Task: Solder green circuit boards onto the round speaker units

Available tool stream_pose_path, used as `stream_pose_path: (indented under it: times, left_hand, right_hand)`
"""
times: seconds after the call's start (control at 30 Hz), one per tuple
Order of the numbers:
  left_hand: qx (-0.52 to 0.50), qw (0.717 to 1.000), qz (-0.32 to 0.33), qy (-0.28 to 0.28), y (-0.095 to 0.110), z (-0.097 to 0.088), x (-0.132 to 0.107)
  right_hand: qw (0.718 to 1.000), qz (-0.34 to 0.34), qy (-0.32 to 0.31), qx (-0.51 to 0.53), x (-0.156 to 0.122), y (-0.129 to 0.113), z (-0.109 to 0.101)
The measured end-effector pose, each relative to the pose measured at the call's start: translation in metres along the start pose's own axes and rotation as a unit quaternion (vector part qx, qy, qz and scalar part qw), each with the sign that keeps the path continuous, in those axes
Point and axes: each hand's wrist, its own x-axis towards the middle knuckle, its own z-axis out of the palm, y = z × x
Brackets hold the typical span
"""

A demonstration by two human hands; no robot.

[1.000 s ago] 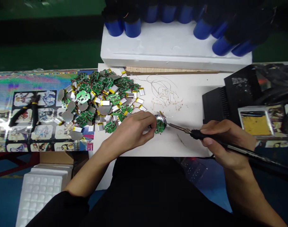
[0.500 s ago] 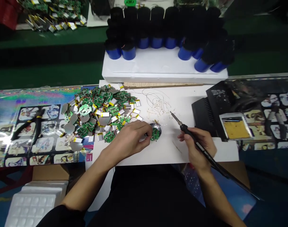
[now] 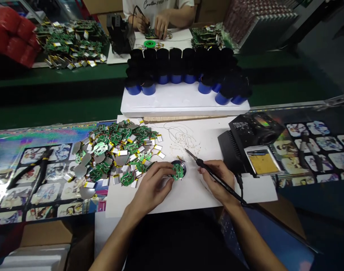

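Note:
My left hand [image 3: 153, 184] pinches a small round green circuit board [image 3: 178, 171] seated on a dark round part on the white sheet [image 3: 188, 195]. My right hand [image 3: 217, 178] grips a black soldering iron [image 3: 201, 163] like a pen. Its tip [image 3: 185, 151] points up and left, just right of the board and lifted off it. A heap of green boards and silver batteries [image 3: 117, 150] lies to the left of my left hand.
A black soldering station [image 3: 253, 141] with a yellow sponge stands at the right. A white foam block [image 3: 183, 101] carrying blue and black cylinders is behind. Pliers [image 3: 31, 169] lie far left. Another person's hands [image 3: 152, 24] work across the far bench.
The view has tilted up, showing the far bench and another person. My right hand drew the iron's tip off the board and up to the right. My left hand stays on the board.

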Motion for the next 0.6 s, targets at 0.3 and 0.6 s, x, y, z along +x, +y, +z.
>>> stream_pose_path:
  times: [0.3, 0.6]
  left_hand:
    - [-0.034, 0.996, -0.065, 0.042, -0.012, 0.026, -0.014]
    - [-0.022, 0.996, -0.070, 0.050, -0.013, 0.031, -0.010]
  right_hand:
    - [0.999, -0.027, -0.009, -0.017, 0.002, 0.000, 0.000]
    - [1.000, -0.016, 0.013, -0.007, 0.001, 0.003, 0.002]
